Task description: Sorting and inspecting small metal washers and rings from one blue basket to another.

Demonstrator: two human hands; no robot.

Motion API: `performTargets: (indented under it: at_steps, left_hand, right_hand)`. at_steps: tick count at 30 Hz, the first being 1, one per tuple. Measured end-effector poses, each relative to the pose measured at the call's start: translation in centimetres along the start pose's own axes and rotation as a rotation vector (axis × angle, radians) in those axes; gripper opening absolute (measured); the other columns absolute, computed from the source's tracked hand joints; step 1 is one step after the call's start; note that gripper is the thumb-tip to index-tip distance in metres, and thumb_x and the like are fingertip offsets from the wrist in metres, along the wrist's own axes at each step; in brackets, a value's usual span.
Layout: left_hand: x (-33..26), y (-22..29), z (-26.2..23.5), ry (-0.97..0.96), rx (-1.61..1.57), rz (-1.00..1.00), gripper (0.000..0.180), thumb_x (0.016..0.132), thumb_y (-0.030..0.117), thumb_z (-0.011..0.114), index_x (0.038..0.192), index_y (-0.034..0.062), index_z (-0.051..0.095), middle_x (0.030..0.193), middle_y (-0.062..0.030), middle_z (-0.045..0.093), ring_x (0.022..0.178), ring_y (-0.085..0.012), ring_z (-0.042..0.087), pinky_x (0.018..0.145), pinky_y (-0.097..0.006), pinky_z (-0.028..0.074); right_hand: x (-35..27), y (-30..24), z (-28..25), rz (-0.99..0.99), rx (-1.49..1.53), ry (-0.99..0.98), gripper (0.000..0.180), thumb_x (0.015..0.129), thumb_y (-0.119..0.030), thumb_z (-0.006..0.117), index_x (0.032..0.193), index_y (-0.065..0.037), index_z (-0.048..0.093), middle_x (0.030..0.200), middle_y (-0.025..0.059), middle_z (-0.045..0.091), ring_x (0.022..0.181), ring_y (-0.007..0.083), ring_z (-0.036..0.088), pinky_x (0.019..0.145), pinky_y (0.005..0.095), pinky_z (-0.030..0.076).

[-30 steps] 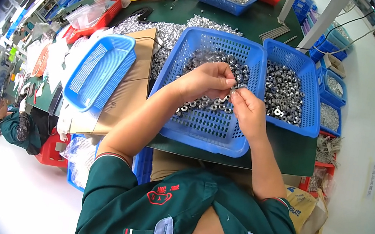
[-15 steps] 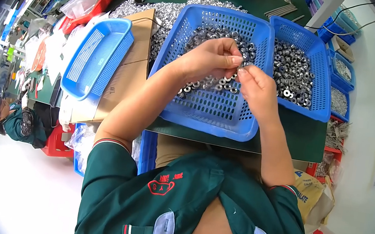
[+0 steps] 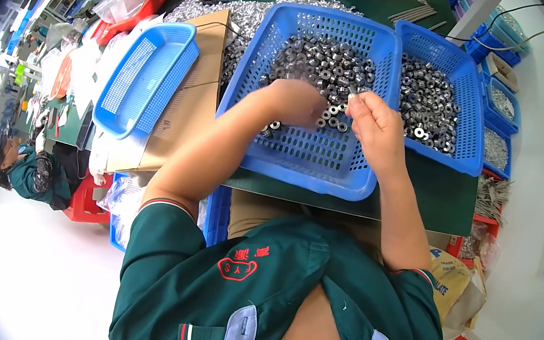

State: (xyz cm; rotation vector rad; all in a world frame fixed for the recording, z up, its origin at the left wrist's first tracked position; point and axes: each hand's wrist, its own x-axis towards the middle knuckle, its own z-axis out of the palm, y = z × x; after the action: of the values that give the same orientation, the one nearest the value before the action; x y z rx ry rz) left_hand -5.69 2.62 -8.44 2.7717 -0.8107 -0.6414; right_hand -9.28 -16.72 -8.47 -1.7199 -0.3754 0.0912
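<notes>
A blue perforated basket [image 3: 305, 178] in front of me holds many small ring-shaped metal parts [image 3: 325, 63]. Over its left side is my left hand [image 3: 295, 102], just above the parts; motion smears its fingers, so their grip does not show. My right hand [image 3: 376, 129] hangs over the basket's right side, closed in a pinch with thumb and forefinger together. A tiny pale tip shows at those fingertips, too small to name. Several loose rings [image 3: 332, 117] lie between the two hands on the basket floor.
A second blue basket [image 3: 473, 146] of metal rings adjoins on the right. At left a light-blue basket [image 3: 119, 122] rests on cardboard [image 3: 189, 113]. Behind is a heap of shiny small parts [image 3: 238, 12]. Metal rods [image 3: 412, 14] lie at the back. Another person [image 3: 35, 171] sits far left.
My hands were together at the fingertips; now they are apart. The left one has moved left and down toward the rings, while the right stays pinched in nearly the same spot.
</notes>
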Motion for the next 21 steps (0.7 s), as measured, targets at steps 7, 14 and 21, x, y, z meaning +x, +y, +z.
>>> performTargets:
  at_steps: [7,14,21]
  left_hand:
    - [0.9,0.4,2.4,-0.035,0.353,-0.203,0.021,0.070,0.025,0.074,0.087,0.0141,0.069,0.084,-0.0085,0.068,0.081,-0.0288,0.066,0.069,-0.040,0.051]
    - [-0.1,-2.0,-1.1,0.050,-0.796,0.189,0.019,0.088,0.021,0.061,0.086,0.0027,0.058,0.069,-0.0018,0.055,0.060,-0.0133,0.050,0.055,-0.028,0.040]
    - [-1.0,-0.2,-1.8,-0.104,-1.724,0.320,0.022,0.095,0.027,0.054,0.099,0.0054,0.053,0.069,-0.0003,0.043,0.056,-0.0089,0.034,0.049,-0.022,0.025]
  right_hand:
    - [0.2,-0.2,0.1,0.023,-0.025,-0.026,0.027,0.094,-0.023,0.055,0.081,0.000,0.059,0.059,0.0023,0.052,0.055,0.0067,0.045,0.050,0.0259,0.037]
    - [0.1,-0.2,0.0,0.004,0.059,-0.003,0.026,0.094,-0.022,0.054,0.081,0.000,0.058,0.060,0.0027,0.054,0.056,0.0079,0.048,0.052,0.0259,0.039]
    - [-0.1,-0.1,-0.3,0.045,0.025,-0.017,0.026,0.094,-0.023,0.055,0.082,0.000,0.058,0.059,0.0020,0.052,0.056,0.0068,0.044,0.050,0.0264,0.036]
